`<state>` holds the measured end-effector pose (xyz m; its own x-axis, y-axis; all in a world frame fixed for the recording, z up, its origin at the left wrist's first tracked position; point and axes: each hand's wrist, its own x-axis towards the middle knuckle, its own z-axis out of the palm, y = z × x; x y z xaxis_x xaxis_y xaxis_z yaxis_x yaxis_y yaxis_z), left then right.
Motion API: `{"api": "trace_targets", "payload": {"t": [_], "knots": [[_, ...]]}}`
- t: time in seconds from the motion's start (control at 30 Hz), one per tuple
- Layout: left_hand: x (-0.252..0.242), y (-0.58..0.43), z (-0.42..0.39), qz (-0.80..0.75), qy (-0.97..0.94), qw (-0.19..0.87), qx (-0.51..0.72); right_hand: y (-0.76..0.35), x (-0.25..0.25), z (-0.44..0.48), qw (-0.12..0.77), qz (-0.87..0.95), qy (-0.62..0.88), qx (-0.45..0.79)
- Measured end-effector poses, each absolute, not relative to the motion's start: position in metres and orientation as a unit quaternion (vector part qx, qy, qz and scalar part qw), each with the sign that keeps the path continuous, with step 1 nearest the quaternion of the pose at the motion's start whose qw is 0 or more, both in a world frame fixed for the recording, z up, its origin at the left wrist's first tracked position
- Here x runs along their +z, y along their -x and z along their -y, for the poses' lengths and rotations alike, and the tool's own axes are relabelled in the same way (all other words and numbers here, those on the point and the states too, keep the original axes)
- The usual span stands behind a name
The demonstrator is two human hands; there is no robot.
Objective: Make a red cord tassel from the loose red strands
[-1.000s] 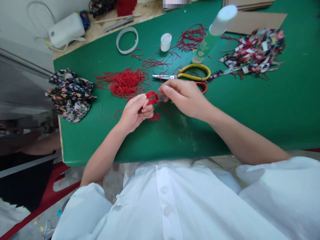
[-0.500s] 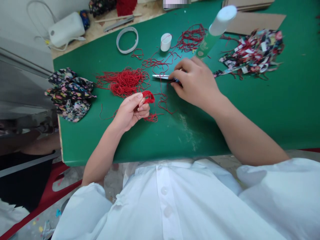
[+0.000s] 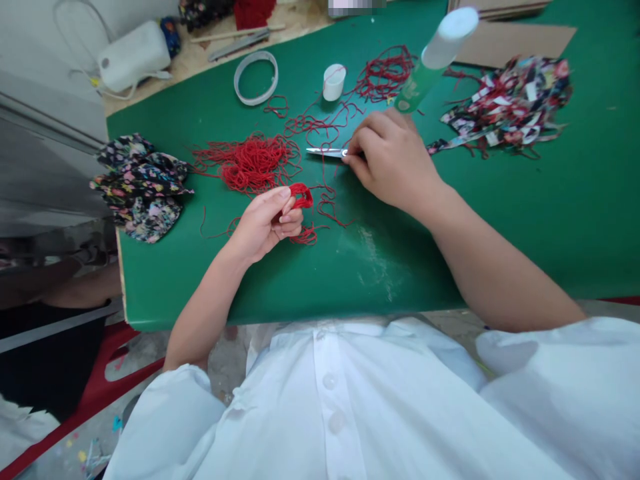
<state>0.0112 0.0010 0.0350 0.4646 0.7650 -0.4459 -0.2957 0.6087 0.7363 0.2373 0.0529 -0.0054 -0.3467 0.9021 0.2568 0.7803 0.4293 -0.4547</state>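
Observation:
My left hand [image 3: 265,223] pinches a small bundle of red cord [image 3: 301,195] just above the green table [image 3: 525,220], with loose ends trailing under it. My right hand [image 3: 395,163] covers the handles of the scissors [image 3: 325,152], whose steel blades stick out to the left on the table; the fingers curl around the handles. A large tangle of red cord [image 3: 250,162] lies to the left of the blades.
A floral fabric pile [image 3: 140,187] sits at the table's left edge. Floral strips [image 3: 505,100] lie at the right. A green glue bottle [image 3: 430,63], a small white cup [image 3: 333,81], a white ring [image 3: 255,78] and more red cord [image 3: 385,70] lie farther back. Cardboard [image 3: 515,40] is at the rear.
My right hand left the red bundle and moved up to the scissors, closing over the handles. My left hand stayed in place with the bundle.

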Motion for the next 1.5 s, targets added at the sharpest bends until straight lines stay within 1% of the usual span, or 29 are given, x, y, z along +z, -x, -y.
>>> {"api": "trace_targets", "payload": {"t": [0.1, 0.2, 0.3, 0.43, 0.57, 0.67, 0.83, 0.9, 1.03, 1.2, 1.3, 1.4, 1.5], "knots": [[0.036, -0.012, -0.001, -0.410, -0.289, 0.801, 0.325, -0.242, 0.004, -0.053, 0.241, 0.815, 0.514, 0.118], [0.037, -0.013, 0.000, -0.417, -0.291, 0.799, 0.320, -0.247, 0.006, -0.052, 0.236, 0.832, 0.496, 0.078], [0.036, -0.013, -0.001, -0.417, -0.293, 0.799, 0.318, -0.247, -0.003, -0.050, 0.226, 0.843, 0.487, 0.035], [0.035, -0.013, -0.001, -0.412, -0.294, 0.802, 0.316, -0.240, -0.016, -0.048, 0.248, 0.827, 0.504, 0.006], [0.033, -0.013, -0.001, -0.402, -0.295, 0.806, 0.317, -0.233, -0.019, -0.047, 0.267, 0.822, 0.503, 0.017], [0.033, -0.012, 0.000, -0.404, -0.295, 0.806, 0.316, -0.231, -0.014, -0.047, 0.238, 0.816, 0.525, 0.047], [0.033, -0.012, 0.000, -0.404, -0.296, 0.806, 0.316, -0.234, 0.001, -0.051, 0.148, 0.797, 0.577, 0.100], [0.034, -0.012, 0.000, -0.400, -0.296, 0.807, 0.317, -0.240, 0.007, -0.053, 0.136, 0.801, 0.573, 0.104], [0.035, -0.014, 0.000, -0.405, -0.295, 0.805, 0.317, -0.257, 0.015, -0.056, 0.141, 0.846, 0.511, 0.065], [0.036, -0.015, 0.001, -0.405, -0.293, 0.806, 0.316, -0.264, 0.015, -0.057, 0.043, 0.880, 0.473, 0.012], [0.036, -0.015, 0.001, -0.405, -0.296, 0.805, 0.316, -0.262, 0.016, -0.058, 0.008, 0.886, 0.463, -0.010], [0.034, -0.014, 0.001, -0.402, -0.299, 0.806, 0.314, -0.263, 0.012, -0.063, 0.007, 0.898, 0.439, -0.029], [0.033, -0.013, 0.001, -0.395, -0.301, 0.810, 0.312, -0.271, 0.001, -0.072, 0.049, 0.910, 0.408, -0.049]]}}
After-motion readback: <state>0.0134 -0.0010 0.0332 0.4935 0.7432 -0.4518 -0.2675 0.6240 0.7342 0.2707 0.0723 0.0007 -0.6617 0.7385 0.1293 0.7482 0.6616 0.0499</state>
